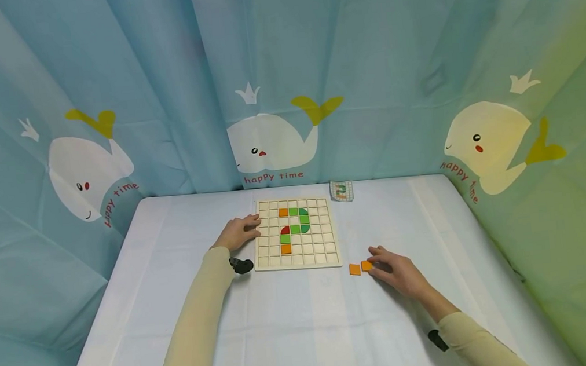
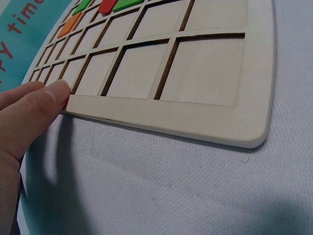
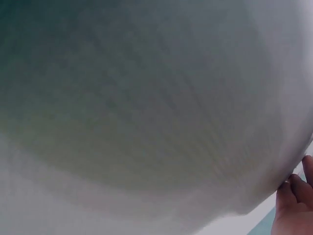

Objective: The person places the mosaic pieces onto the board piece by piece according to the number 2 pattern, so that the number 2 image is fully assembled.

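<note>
A square wooden grid board [image 1: 324,244] lies flat on the table, with orange, green and red tiles [image 1: 295,229] set in its cells in a shape like a question mark. My left hand [image 1: 237,232] rests at the board's left edge. In the left wrist view its thumb [image 2: 58,92] presses on the board's rim. To the right of the board's near corner, my right hand [image 1: 397,272] has thumb and fingertips around an orange square tile [image 1: 366,265]. Another orange square tile [image 1: 355,269] lies just left of it. The right wrist view shows only curled fingers [image 3: 293,193] at its edge, no tile.
A small card [image 1: 342,191] with a coloured grid pattern lies at the table's back edge, behind the board's right corner. A blue curtain [image 1: 393,133] with whale prints hangs behind and around the white-covered table [image 1: 295,328].
</note>
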The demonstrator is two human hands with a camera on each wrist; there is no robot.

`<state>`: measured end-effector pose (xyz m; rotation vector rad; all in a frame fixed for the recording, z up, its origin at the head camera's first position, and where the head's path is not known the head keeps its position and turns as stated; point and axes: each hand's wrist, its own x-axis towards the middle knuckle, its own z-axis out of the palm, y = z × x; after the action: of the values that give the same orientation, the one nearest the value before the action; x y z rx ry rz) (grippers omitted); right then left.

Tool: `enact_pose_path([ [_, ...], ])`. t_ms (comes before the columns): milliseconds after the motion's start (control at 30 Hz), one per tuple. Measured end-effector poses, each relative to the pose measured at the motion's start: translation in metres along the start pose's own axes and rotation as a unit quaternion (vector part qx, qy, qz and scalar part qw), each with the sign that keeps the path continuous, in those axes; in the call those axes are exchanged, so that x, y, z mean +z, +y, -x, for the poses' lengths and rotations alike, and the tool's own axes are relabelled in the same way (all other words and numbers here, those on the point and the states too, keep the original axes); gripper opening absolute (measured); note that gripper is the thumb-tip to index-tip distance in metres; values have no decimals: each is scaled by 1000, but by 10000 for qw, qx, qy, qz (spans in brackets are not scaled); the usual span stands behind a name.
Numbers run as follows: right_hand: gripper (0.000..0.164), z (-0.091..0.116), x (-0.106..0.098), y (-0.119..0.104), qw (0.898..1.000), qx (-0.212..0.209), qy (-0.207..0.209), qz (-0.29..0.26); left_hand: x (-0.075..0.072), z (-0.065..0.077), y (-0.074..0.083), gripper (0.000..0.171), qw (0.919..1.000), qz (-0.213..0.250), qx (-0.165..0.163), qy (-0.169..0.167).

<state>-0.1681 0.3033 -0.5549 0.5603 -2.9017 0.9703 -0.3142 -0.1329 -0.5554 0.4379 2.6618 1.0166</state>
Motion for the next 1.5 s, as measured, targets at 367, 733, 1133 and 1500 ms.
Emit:
enact_pose_path([
  [367, 37, -29, -5, -13, 9913, 1051, 397, -682, -4, 2, 6, 49, 9999, 80, -16, -90],
  [733, 35, -92, 20, -49, 9933, 888, 3, -733, -4, 2, 7, 49, 10000, 30, -36, -67],
  [1133, 25, -127, 70, -91, 9963, -531, -631, 257, -4, 0, 5, 49, 10000, -28, 27, -69],
  [1500, 20, -129, 78, -100, 9957, -561, -608, 415, -3, 0, 2, 49, 9999, -53, 116, 3],
])
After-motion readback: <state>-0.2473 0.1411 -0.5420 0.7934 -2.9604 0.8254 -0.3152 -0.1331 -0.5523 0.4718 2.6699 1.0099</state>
